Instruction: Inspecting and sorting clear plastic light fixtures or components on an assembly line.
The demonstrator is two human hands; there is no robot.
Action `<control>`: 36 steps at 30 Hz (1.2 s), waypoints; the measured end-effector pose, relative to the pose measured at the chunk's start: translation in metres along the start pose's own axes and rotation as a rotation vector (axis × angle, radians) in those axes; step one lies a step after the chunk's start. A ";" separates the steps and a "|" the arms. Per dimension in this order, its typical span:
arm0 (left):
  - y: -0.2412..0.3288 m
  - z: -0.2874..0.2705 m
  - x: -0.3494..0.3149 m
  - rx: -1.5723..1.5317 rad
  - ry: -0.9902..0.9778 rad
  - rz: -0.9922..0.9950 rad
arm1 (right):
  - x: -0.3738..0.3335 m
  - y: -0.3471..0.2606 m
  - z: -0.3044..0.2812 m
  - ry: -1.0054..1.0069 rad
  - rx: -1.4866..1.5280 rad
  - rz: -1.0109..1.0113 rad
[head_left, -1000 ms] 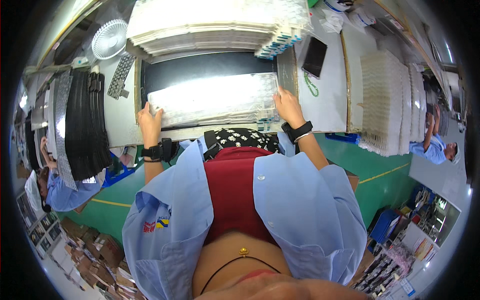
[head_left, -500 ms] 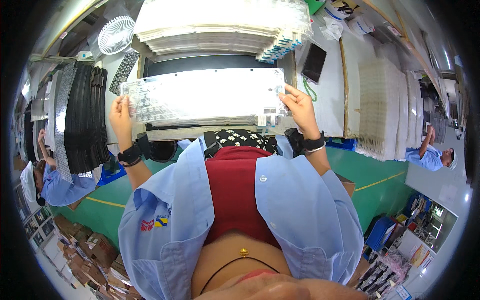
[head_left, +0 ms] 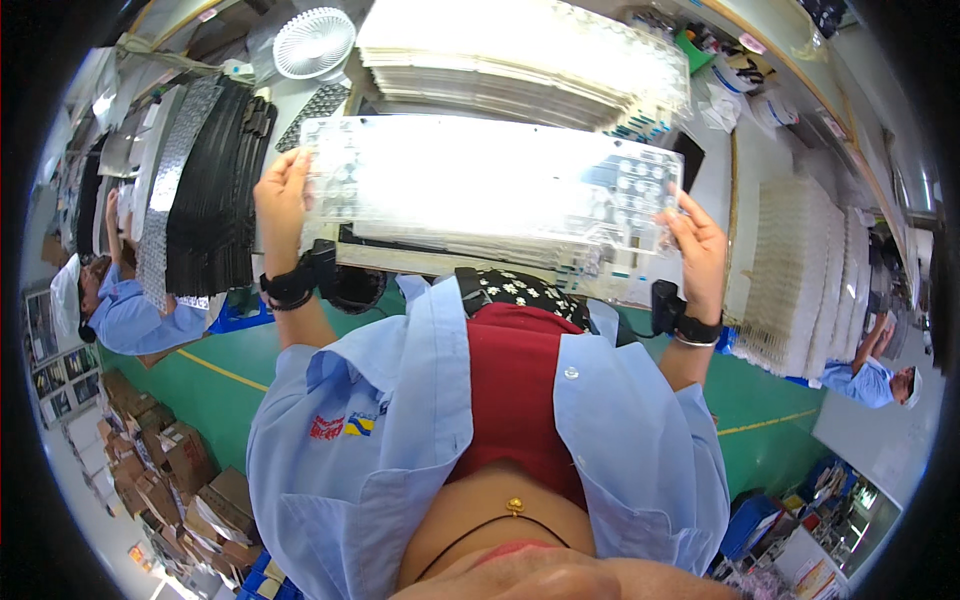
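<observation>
A long clear plastic sheet (head_left: 480,175) is stretched between my two hands, raised above the bench. It is marked with small rings and fine lines, like a keyboard membrane, and glare whitens its middle. My left hand (head_left: 281,205) pinches its left end between thumb and fingers. At the opposite end my right hand (head_left: 702,245) grips the lower right corner. Below the sheet, the edges of more stacked sheets (head_left: 480,245) show along the front of the bench. Behind it rises a thick pile of similar clear sheets (head_left: 520,50) with blue tabs at its right end.
A white fan (head_left: 314,45) stands at the back left. Black panels (head_left: 215,190) are piled on the left, white sheets (head_left: 785,275) on the right. A dark phone (head_left: 688,158) is partly covered by the held sheet. Co-workers (head_left: 145,310) sit at both sides.
The sheet now tilts, its right end lower, and it sits higher off the stacked sheets below. Both hands still hold its ends. The whole view has shifted and turned slightly.
</observation>
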State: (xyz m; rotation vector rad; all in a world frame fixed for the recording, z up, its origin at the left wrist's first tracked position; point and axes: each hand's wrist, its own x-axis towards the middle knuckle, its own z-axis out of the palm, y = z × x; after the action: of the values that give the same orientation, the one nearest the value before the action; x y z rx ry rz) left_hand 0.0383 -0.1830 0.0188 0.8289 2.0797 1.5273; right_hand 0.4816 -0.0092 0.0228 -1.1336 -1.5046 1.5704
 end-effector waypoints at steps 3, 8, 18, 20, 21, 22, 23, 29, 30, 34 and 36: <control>0.012 0.015 -0.005 -0.033 -0.071 -0.001 | 0.002 -0.011 -0.014 0.078 -0.114 -0.014; 0.006 0.032 -0.004 -0.314 -0.244 -0.031 | 0.010 -0.003 -0.045 0.132 -0.105 -0.004; 0.026 0.059 -0.010 -0.248 -0.299 0.240 | 0.013 0.012 -0.062 0.188 -0.051 -0.130; 0.021 0.057 -0.002 -0.096 -0.280 0.440 | 0.015 0.026 -0.071 0.231 -0.042 -0.197; 0.020 0.057 0.001 0.053 -0.262 0.638 | 0.017 0.045 -0.091 0.241 -0.050 -0.234; 0.025 0.059 0.001 0.060 -0.250 0.664 | 0.017 0.052 -0.098 0.247 -0.058 -0.271; 0.024 0.060 0.002 0.058 -0.252 0.663 | 0.017 0.060 -0.104 0.249 -0.060 -0.270; 0.017 0.063 0.003 0.182 -0.160 0.799 | 0.015 0.061 -0.095 0.325 -0.186 -0.418; 0.016 0.063 0.003 0.181 -0.162 0.797 | 0.015 0.063 -0.097 0.326 -0.187 -0.415; 0.013 0.065 0.005 0.168 -0.160 0.791 | 0.013 0.071 -0.102 0.340 -0.197 -0.382; 0.012 0.065 0.006 0.157 -0.160 0.796 | 0.012 0.069 -0.100 0.363 -0.200 -0.369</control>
State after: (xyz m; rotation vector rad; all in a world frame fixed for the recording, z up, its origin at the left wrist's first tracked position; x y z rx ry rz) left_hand 0.0782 -0.1308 0.0102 1.9337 1.8515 1.5728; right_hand 0.5750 0.0350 -0.0425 -1.1020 -1.5359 0.9290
